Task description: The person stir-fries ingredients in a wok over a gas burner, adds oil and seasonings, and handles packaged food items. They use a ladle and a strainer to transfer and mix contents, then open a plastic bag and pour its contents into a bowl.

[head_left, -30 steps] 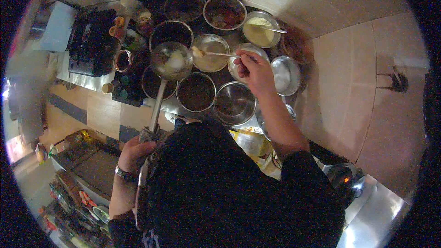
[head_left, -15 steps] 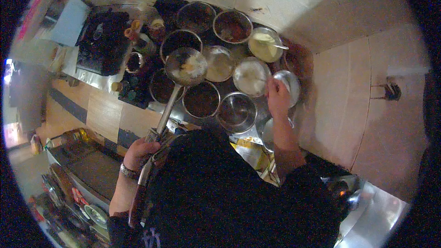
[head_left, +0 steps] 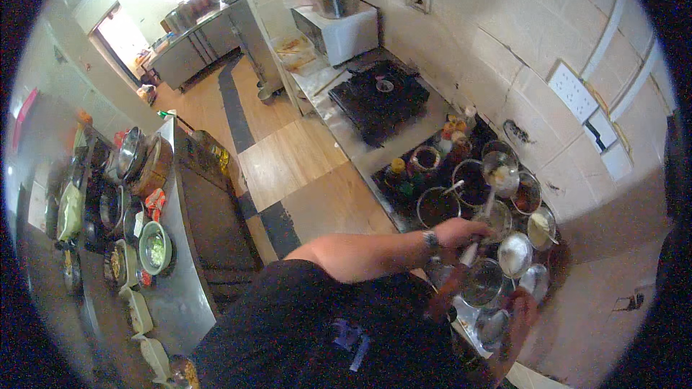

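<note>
My left hand (head_left: 463, 234), with a watch on its wrist, is closed around the long handle of a large metal ladle (head_left: 502, 175). The ladle's round bowl is over the far pots, with some pale and yellowish food in it. My right hand (head_left: 522, 308) is blurred beside the near steel pots, close to a pot of white powder (head_left: 515, 254); its fingers are not clear. Around the hands stand an empty-looking steel pot (head_left: 482, 282), a pot of pale yellow paste (head_left: 540, 230) and a dark pot (head_left: 437, 207) with a spoon handle showing.
Bottles and jars (head_left: 455, 130) stand behind the pots, beside a black stove top (head_left: 380, 97). A tiled wall with a socket panel (head_left: 573, 91) rises at the right. On the left, a steel counter (head_left: 173, 274) holds a green bowl (head_left: 156, 248) of chopped greens and several trays.
The view has swung to the left, bringing the room and left counter in. My left hand still grips the ladle over the pots. My right hand has drawn back from the white powder pot.
</note>
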Demonstrator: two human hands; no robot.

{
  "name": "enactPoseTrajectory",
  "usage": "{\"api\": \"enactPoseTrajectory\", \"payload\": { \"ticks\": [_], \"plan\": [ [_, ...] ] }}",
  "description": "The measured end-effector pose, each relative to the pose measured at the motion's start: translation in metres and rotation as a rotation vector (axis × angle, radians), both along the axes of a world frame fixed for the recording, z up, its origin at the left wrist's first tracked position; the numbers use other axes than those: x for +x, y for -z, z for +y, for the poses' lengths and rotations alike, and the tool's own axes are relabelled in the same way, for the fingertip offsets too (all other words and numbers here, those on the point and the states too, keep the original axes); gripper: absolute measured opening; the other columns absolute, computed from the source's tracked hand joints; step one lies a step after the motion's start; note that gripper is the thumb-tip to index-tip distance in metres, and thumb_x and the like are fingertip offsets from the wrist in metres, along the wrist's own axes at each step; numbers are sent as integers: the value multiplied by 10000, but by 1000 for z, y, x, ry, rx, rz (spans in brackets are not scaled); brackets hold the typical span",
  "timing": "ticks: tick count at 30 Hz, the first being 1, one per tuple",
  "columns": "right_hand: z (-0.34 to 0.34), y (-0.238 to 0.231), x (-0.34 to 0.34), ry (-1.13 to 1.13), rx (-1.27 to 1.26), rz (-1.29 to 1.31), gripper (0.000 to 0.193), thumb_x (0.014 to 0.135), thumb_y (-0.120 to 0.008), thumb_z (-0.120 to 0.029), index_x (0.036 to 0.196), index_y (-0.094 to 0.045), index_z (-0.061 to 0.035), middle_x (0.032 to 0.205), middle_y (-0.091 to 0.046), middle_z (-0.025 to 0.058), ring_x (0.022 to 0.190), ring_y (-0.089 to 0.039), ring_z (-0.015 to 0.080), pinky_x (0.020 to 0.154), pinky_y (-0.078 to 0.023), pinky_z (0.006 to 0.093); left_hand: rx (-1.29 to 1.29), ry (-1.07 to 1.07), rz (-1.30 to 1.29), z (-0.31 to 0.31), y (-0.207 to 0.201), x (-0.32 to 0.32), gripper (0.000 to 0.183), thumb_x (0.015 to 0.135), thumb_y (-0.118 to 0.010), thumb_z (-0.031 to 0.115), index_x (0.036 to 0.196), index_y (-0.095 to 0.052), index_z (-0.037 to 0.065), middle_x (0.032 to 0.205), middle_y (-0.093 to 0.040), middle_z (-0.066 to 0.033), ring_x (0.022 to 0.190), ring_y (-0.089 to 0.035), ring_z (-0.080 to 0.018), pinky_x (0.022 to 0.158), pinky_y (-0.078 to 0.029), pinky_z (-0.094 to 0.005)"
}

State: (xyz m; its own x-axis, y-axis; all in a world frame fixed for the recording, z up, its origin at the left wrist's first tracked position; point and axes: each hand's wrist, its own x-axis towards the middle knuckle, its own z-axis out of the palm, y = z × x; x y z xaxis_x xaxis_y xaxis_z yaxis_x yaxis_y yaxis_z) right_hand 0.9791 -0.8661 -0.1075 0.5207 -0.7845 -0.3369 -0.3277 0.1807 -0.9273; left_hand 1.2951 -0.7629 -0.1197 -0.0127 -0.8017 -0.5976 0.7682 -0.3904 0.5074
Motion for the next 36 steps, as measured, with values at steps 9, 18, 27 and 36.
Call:
{"api": "enactPoseTrajectory", "payload": {
  "ticks": [9, 18, 27, 36],
  "plan": [
    [240, -93, 149, 191, 807, -421, 569, 915, -603, -260, 1371, -398, 11, 939, -586, 104, 643, -576, 185, 526, -476, 296, -465, 221, -686, 74, 34, -10, 348, 906, -589, 439, 1067, -671, 141, 1134, -654, -129, 977, -636, -290, 866, -499, -393],
    [317, -88, -42, 666, 618, -293, 575, 764, -629, -143, 1246, -449, 112, 680, -481, 53, 438, -438, 111, 383, -318, 245, -443, 676, -769, 94, 101, -84, 535, 920, -553, 508, 1146, -651, 34, 1122, -675, -165, 1041, -617, -302, 902, -459, -416],
    [462, -128, -235, 1277, 363, -376, 523, 743, -604, -97, 1249, -548, 18, 692, -530, 24, 447, -472, 89, 372, -346, 230, 112, 1241, -1314, 104, 273, -131, 454, 955, -521, 429, 1183, -616, 47, 1083, -674, -97, 994, -619, -202, 837, -487, -355],
    [462, -141, -537, 1510, -196, 326, 471, 805, -585, -103, 1239, -495, 56, 712, -557, 71, 463, -499, 134, 416, -410, 275, 96, 1388, -1319, 126, 290, -277, 412, 948, -518, 413, 1122, -624, 55, 1044, -673, -108, 967, -627, -222, 813, -494, -371]
  ]
}}
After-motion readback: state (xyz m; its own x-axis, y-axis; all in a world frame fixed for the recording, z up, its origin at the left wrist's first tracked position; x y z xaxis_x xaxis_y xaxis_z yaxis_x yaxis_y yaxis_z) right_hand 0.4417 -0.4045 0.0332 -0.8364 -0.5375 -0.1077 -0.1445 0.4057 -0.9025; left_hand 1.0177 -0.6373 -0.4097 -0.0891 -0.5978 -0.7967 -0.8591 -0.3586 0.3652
